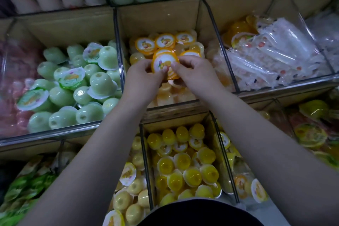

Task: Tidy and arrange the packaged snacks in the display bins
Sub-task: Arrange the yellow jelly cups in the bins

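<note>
An orange-rimmed jelly cup [163,62] with a white fruit-print lid is held lid-up over the middle bin [157,18]. My left hand [142,75] pinches its left and lower edge. My right hand [194,71] pinches its right edge, with a second orange cup [173,75] partly hidden under the fingers. Behind them, three orange-lidded cups [165,41] stand in a row lid-up at the back of the bin. More orange cups lie loose underneath.
Green jelly cups [77,86] fill the bin to the left. Clear plastic packets [275,55] fill the bin to the right. Yellow jelly cups [183,163] lie in the nearer bin below my arms. Glass dividers [119,55] separate the bins.
</note>
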The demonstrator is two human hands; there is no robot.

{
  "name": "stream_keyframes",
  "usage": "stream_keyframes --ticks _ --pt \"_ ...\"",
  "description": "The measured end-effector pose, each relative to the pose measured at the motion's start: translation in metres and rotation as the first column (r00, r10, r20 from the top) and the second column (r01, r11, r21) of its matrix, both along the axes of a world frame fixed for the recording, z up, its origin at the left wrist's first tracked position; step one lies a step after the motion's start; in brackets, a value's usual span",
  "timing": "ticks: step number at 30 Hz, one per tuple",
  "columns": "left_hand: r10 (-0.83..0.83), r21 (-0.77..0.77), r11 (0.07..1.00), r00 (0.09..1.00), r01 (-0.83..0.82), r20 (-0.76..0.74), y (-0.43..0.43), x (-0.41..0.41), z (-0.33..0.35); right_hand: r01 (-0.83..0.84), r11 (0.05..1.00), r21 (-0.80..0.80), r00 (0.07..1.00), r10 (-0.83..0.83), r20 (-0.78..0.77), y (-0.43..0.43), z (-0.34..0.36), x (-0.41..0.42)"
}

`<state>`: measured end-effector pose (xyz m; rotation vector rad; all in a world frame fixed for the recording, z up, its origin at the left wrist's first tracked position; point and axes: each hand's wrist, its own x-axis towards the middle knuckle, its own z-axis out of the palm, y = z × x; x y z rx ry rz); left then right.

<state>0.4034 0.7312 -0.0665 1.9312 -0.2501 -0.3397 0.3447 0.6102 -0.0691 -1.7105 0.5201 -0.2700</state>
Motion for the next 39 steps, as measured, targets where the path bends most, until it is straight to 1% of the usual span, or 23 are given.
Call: stream_keyframes --ticks 4,7,9,14,16,19,22,27,31,33,36,39 --pt "0.029 0.080 0.996 0.998 -0.033 0.051 -0.002 0.008 -0.010 0.061 0.991 -0.123 0.997 -0.065 -0.031 0.001 -0.011 0.015" --pt "0.033 0.093 0.995 0.997 -0.039 0.069 -0.002 0.011 -0.017 0.067 0.982 -0.178 0.996 -0.075 -0.042 0.002 -0.017 0.022" --pt "0.029 0.100 0.994 0.993 -0.041 0.112 -0.001 0.012 -0.019 0.064 0.974 -0.217 0.996 -0.075 -0.043 0.002 -0.019 0.026" --pt "-0.016 0.130 0.991 0.981 -0.010 0.193 0.001 0.009 -0.022 0.058 0.979 -0.196 0.993 -0.077 -0.087 -0.001 -0.022 0.028" --pt "-0.040 0.155 0.988 0.974 0.005 0.223 0.001 0.009 -0.023 0.056 0.959 -0.277 0.990 -0.088 -0.107 -0.001 -0.023 0.030" --pt "-0.100 0.258 0.966 0.955 0.025 0.280 0.001 0.009 -0.023 0.045 0.893 -0.447 0.989 -0.103 -0.106 0.001 -0.024 0.030" --pt "-0.154 0.333 0.942 0.938 0.045 0.311 0.002 0.007 -0.020 0.020 0.841 -0.541 0.991 -0.089 -0.102 0.003 -0.025 0.029" --pt "-0.239 0.512 0.858 0.915 0.042 0.325 0.003 0.008 -0.014 0.007 0.813 -0.583 0.991 -0.083 -0.104 0.005 -0.026 0.027" --pt "-0.354 0.675 0.736 0.880 0.054 0.316 0.001 0.010 -0.017 -0.009 0.808 -0.589 0.992 -0.067 -0.107 0.005 -0.025 0.023" --pt "-0.370 0.692 0.720 0.870 0.047 0.326 0.000 0.011 -0.019 -0.045 0.803 -0.595 0.994 -0.025 -0.109 0.007 -0.024 0.021" --pt "-0.357 0.684 0.728 0.882 0.056 0.308 -0.003 0.014 -0.020 -0.101 0.782 -0.615 0.993 0.038 -0.115 0.010 -0.022 0.020" --pt "-0.383 0.687 0.724 0.865 0.064 0.324 -0.005 0.020 -0.025 -0.122 0.765 -0.632 0.990 0.052 -0.128 0.011 -0.021 0.020"
